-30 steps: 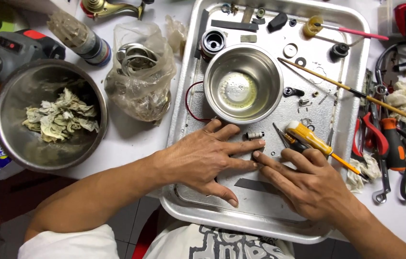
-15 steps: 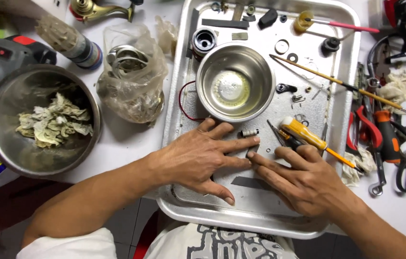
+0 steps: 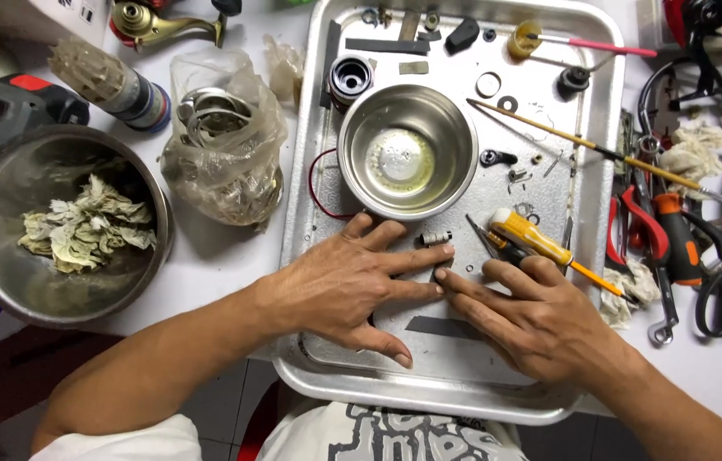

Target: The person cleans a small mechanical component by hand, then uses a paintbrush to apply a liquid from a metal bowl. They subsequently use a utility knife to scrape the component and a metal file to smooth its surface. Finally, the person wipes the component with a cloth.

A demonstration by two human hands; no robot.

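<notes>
Left hand: the left hand (image 3: 352,286) lies flat, palm down, fingers spread wide on the floor of the shallow rectangular metal tray (image 3: 303,213); it holds nothing.
Right hand: the right hand (image 3: 540,320) also lies flat and open on the tray, its forefinger tip meeting the left forefinger tip near the tray's middle.
Small part: a short silver metal cylinder (image 3: 435,237) lies on the tray just above the left forefinger, close to both fingertips; whether a finger touches it is hard to tell.
Screwdriver: a yellow-handled screwdriver (image 3: 532,241) lies slanted just above the right hand's fingers.
Bowl: a round stainless steel bowl (image 3: 406,158) with a little clear liquid stands on the tray just beyond the left hand.
Dark strip: a flat dark metal strip (image 3: 442,326) lies between the two hands.
Counter: the white counter (image 3: 216,256) carries the tray.
</notes>
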